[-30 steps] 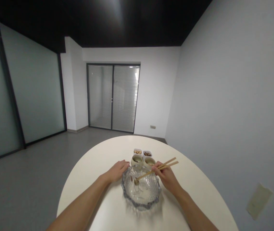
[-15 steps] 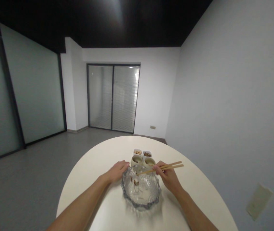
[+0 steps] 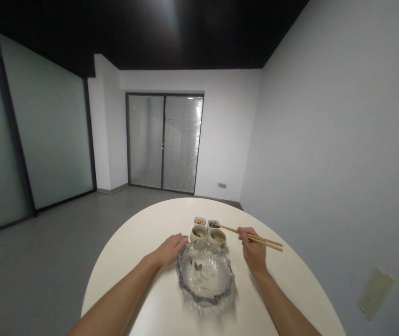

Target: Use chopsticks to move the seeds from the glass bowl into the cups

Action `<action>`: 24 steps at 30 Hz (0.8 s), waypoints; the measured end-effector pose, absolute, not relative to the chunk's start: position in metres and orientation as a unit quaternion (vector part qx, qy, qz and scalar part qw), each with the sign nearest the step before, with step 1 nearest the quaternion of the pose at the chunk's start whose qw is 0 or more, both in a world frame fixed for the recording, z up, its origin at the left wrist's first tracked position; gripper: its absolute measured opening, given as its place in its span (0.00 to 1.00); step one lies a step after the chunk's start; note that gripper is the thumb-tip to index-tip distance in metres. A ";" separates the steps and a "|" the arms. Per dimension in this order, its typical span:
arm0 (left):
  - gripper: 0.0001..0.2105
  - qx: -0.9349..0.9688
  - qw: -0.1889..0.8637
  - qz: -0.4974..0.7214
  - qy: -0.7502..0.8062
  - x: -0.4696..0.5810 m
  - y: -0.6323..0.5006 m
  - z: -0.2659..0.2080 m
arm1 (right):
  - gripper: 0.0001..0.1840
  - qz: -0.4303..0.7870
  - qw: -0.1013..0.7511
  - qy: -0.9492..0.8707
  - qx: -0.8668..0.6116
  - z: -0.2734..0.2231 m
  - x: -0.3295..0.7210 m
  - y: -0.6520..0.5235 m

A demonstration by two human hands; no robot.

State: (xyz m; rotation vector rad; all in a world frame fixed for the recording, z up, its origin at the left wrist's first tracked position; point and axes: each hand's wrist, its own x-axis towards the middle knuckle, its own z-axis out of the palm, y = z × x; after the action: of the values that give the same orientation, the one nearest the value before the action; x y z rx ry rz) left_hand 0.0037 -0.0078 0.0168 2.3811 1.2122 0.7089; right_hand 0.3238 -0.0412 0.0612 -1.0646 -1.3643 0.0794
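My right hand [image 3: 254,252] is closed around a pair of wooden chopsticks [image 3: 268,242]. Their tips reach the small white dish [image 3: 213,230] at the back right, which has dark brown pieces in it. With fingers stretched out, my left hand [image 3: 169,250] lies at the left rim of a clear glass bowl [image 3: 216,295]. A few small brown and reddish pieces [image 3: 198,266] are inside that bowl. Behind it stand two cream cups, a left one [image 3: 198,240] and a right one [image 3: 219,243]. Another white dish [image 3: 199,218] contains pale nut-like pieces.
Everything stands on a round white table [image 3: 143,219]. A plain wall [image 3: 325,154] runs along the right side. Beyond the table are grey floor [image 3: 62,261] and a glazed double door [image 3: 164,144]; frosted panels [image 3: 48,130] line the left.
My right hand has swung the chopsticks out of the glass bowl, forward and right, so the tips are now at the dish of dark pieces. My left hand has stayed in place.
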 end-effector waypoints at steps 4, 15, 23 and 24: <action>0.31 0.846 0.193 0.261 0.422 0.003 -0.008 0.016 | 0.33 0.037 0.636 -0.613 -0.468 0.057 0.325 -0.035; 0.31 0.850 0.186 0.261 0.419 0.003 -0.006 0.014 | 0.32 0.052 0.626 -0.615 -0.477 0.049 0.323 -0.026; 0.32 0.847 0.188 0.255 0.427 0.003 -0.005 0.012 | 0.28 0.052 0.650 -0.591 -0.475 0.058 0.322 -0.034; 0.32 0.846 0.189 0.255 0.429 0.003 -0.005 0.011 | 0.28 0.055 0.651 -0.593 -0.471 0.060 0.321 -0.037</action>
State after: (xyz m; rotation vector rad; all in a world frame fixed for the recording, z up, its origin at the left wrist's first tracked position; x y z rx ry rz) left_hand 0.0031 -0.0047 0.0110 2.3780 1.2052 0.7168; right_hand 0.3210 -0.0368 0.0603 -1.0683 -1.3455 0.1254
